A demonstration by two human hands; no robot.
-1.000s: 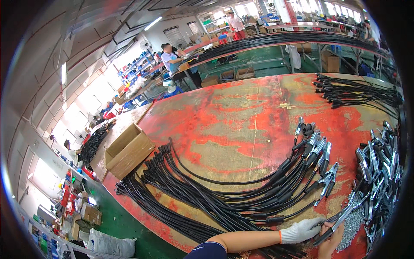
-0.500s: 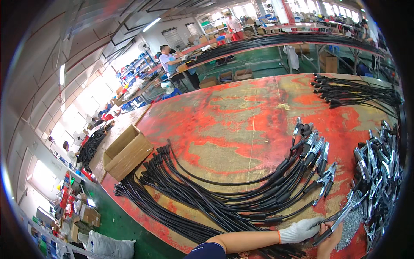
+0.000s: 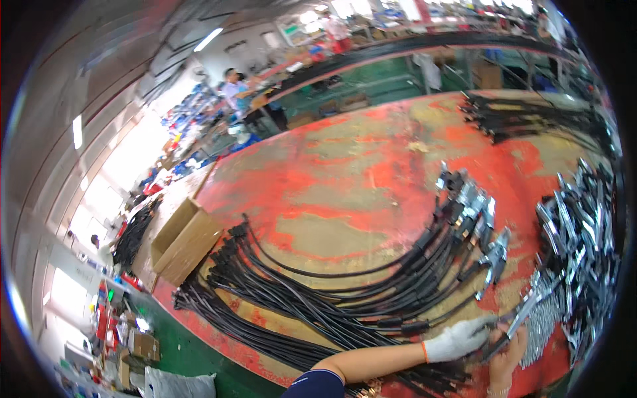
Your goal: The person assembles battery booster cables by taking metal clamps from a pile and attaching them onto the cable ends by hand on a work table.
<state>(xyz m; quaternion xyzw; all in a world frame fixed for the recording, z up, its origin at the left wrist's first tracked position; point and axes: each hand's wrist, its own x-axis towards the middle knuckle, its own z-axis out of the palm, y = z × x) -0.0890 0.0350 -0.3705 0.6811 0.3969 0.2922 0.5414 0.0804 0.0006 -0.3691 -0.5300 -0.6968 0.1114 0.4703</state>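
Low on the right, my bare right hand (image 3: 508, 357) is closed around a metal spring clamp (image 3: 529, 309) with black-covered handles, its silver jaws slanting up and away. My left hand (image 3: 459, 339), in a white knitted glove, is beside it, fingers pinched together at the clamp; what they grip is blurred and partly hidden. A bundle of black cables (image 3: 391, 306) curves across the table to the left, several with silver clamps (image 3: 472, 202) on their right ends. Straighter black cables (image 3: 259, 331) lie nearest me, passing under my left forearm.
A heap of clamps (image 3: 577, 232) fills the table's right side, with a pile of small metal parts (image 3: 543, 331) beside my right hand. More cables (image 3: 531, 118) lie at the far right. An open cardboard box (image 3: 189, 247) stands at the worn red table's (image 3: 325, 159) left edge. People work beyond.
The view has shifted, so the table and its contents sit a little higher and further left. Both hands stay together at the clamp, the right still closed on it.
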